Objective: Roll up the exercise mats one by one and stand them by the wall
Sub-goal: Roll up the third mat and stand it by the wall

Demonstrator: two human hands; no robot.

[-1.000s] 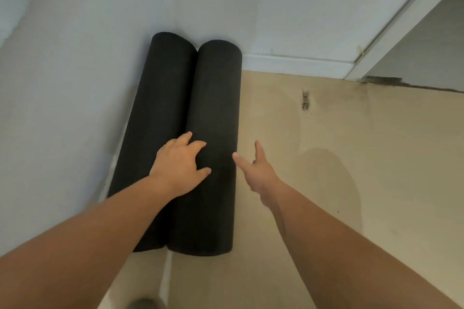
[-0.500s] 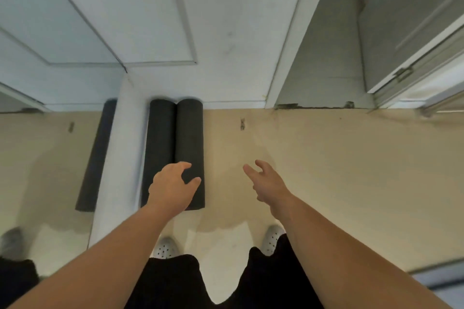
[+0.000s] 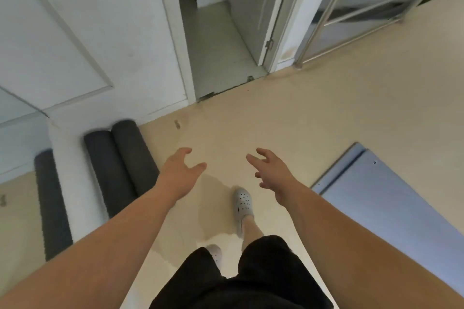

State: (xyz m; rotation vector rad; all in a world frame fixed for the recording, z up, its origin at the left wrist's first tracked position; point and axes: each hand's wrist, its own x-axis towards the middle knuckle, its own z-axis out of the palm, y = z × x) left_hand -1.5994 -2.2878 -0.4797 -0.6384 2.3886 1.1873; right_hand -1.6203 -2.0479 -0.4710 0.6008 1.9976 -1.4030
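Two rolled black mats (image 3: 120, 165) stand side by side against the white wall at the left. A mirror beside them shows a reflection of one roll (image 3: 51, 206). A light blue mat (image 3: 391, 211) lies flat on the floor at the right. My left hand (image 3: 180, 170) hovers with relaxed fingers just right of the black rolls, touching nothing. My right hand (image 3: 271, 173) is also empty, fingers spread, held over the beige floor left of the blue mat.
An open doorway (image 3: 213, 45) with an open door leaf lies ahead. A metal rail (image 3: 326, 12) runs at the upper right. My legs in black shorts and grey clogs (image 3: 242, 204) are on the beige floor below my hands.
My left hand has come off the black rolls. The view has turned right and pulled back, bringing the blue mat into sight. Both hands now hang over bare floor.
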